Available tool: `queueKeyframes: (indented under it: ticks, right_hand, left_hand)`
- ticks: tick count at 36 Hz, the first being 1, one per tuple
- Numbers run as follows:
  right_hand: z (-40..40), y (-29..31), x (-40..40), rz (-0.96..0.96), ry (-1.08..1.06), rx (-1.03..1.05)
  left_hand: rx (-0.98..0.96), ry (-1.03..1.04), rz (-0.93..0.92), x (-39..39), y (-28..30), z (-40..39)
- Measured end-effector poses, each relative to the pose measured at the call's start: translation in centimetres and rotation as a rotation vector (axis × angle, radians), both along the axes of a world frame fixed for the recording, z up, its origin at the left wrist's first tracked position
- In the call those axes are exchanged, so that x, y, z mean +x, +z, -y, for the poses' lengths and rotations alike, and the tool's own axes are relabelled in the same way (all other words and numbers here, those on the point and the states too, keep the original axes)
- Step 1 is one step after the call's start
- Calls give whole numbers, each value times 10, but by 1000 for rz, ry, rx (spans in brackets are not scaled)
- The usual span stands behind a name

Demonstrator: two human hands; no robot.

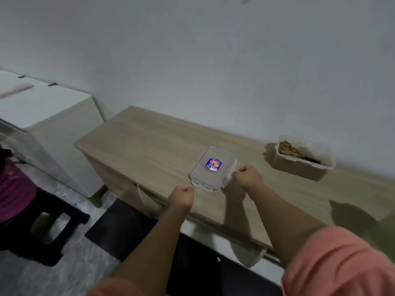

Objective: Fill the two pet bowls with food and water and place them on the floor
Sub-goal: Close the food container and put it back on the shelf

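Observation:
A clear plastic container lid [213, 165] with a blue and red sticker lies low over the wooden table [149, 146]. My left hand [182, 196] is curled at the lid's near clip, and my right hand [248, 176] is curled at its right clip, so both pinch its edges. To the right, near the wall, an open clear food container [303, 159] holds brown pet food. No pet bowl is in view.
A white cabinet [42, 107] stands left of the table. On the floor at the left a pink basket [15, 189] rests on a black stool [53, 227]. A dark mat [119, 229] lies under the table's near edge. The wall runs right behind the table.

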State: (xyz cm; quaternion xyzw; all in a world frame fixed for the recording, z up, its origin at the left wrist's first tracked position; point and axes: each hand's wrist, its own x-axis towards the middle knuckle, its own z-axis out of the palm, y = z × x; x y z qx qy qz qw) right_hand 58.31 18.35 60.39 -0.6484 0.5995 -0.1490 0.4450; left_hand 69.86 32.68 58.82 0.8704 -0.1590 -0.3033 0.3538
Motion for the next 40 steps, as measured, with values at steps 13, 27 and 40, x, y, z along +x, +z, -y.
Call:
queueKeyframes:
  ticks: [13,27,40]
  right_hand:
    - [63,-26,71,-43,-172,52]
    - [67,-21,63,-23,-355,18]
    - [77,26,-50,311,-625,-44]
  left_hand:
    - [20,-229,-287,108,-52,71]
    - [-12,-364,-364,138,-31,105]
    - [-329,-562,-528,58,28,190]
